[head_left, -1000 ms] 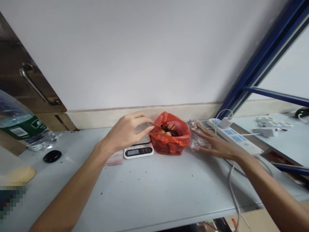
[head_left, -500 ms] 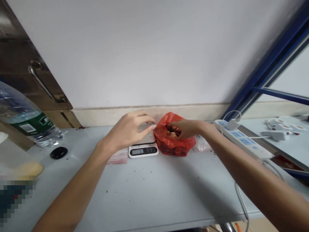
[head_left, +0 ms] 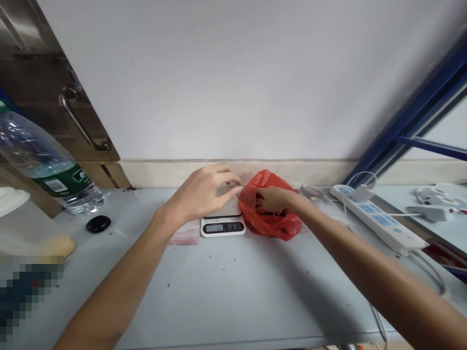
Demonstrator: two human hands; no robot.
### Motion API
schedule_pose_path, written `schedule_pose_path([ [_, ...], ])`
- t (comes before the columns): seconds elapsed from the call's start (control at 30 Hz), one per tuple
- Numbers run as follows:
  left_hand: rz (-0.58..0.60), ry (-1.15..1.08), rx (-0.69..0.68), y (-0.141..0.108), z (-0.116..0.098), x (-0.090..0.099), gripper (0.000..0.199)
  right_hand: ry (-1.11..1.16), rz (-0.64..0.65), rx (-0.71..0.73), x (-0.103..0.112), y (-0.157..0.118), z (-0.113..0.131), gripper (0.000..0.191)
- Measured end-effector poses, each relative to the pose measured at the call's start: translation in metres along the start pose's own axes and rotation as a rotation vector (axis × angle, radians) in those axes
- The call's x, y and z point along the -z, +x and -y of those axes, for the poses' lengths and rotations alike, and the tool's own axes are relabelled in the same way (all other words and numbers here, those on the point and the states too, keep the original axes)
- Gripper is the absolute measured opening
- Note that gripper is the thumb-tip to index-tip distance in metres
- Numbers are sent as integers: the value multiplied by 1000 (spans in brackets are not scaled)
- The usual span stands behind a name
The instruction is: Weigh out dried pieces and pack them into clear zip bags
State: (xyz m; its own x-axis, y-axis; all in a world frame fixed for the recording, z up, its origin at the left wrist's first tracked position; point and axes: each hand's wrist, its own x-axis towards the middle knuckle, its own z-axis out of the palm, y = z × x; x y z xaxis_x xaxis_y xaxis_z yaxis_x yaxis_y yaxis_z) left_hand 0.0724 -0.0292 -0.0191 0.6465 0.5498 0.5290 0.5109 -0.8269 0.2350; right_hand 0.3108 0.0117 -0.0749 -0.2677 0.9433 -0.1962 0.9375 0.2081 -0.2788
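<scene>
Far to the left of the digital scale (head_left: 223,227), which is the landmark here, stands a plastic water bottle (head_left: 60,182) with a green label. Nearer the scale, though well apart from it, lies a black oval disc (head_left: 98,224). Clear bags with red edges (head_left: 185,235) lie just left of the scale. The left hand (head_left: 202,192) arches over the scale's platform, thumb and fingertips pinching the near-side rim of the red plastic bag (head_left: 272,224). That bag stands open just right of the scale. The right hand (head_left: 276,199) reaches into its mouth; the fingers are hidden, so whether they grasp anything cannot be told. Farther right of the scale lie clear plastic packaging (head_left: 330,210) and a white power strip (head_left: 381,219) with a plug (head_left: 364,193) in it.
</scene>
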Motion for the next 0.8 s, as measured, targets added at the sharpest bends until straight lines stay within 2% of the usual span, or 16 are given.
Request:
schedule_pose_path([
  [0.07,4,2,3,0,0,0,19,-49,84,-64,2,0,7,27],
  [0.13,7,6,5,0,0,0,20,-108,98,-72,4,-2,11,35],
  [0.27,14,12,5,0,0,-1,20,-131,27,-2,4,-12,15,22],
  [0.37,15,13,8,0,1,0,19,-27,-22,-13,5,-20,14,30],
  [0.5,6,18,13,0,5,2,18,81,-55,-58,12,-26,9,31],
  [0.7,-16,39,28,-1,7,10,18,63,-166,-80,32,-33,0,43],
  [0.8,-32,28,40,-3,9,14,20,60,-197,-84,42,-39,-1,37],
])
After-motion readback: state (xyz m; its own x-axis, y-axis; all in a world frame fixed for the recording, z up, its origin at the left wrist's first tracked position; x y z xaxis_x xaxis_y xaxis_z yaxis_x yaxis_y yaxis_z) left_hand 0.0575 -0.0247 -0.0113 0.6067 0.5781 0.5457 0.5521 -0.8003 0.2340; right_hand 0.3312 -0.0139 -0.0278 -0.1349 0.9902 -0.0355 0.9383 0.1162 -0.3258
